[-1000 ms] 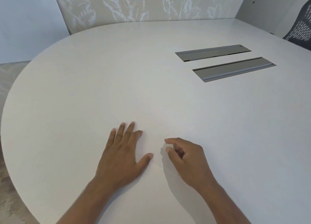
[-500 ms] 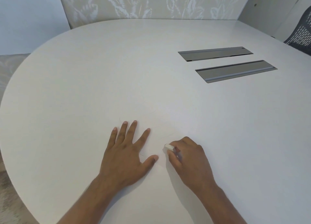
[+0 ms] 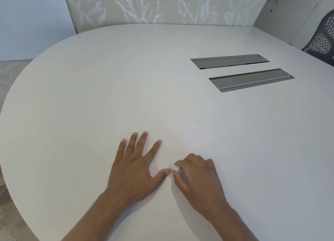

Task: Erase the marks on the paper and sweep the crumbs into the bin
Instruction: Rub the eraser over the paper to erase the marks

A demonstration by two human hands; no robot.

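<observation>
A white sheet of paper (image 3: 180, 141) lies on the white table (image 3: 90, 96); its edges barely show and only faint pencil lines mark it. My left hand (image 3: 133, 170) rests flat on the paper with fingers spread. My right hand (image 3: 197, 177) pinches a small white eraser (image 3: 173, 167), pressed to the paper right beside my left thumb tip. No bin is in view.
Two grey metal cable hatches (image 3: 229, 61) (image 3: 251, 79) are set into the table at the far right. A dark mesh office chair (image 3: 323, 41) stands at the right edge. A leaf-patterned panel (image 3: 162, 5) rises behind the table. The table's rounded edge curves along the left.
My right hand has slid the eraser down and toward me, close to my left thumb. My left fingers have spread wider on the paper.
</observation>
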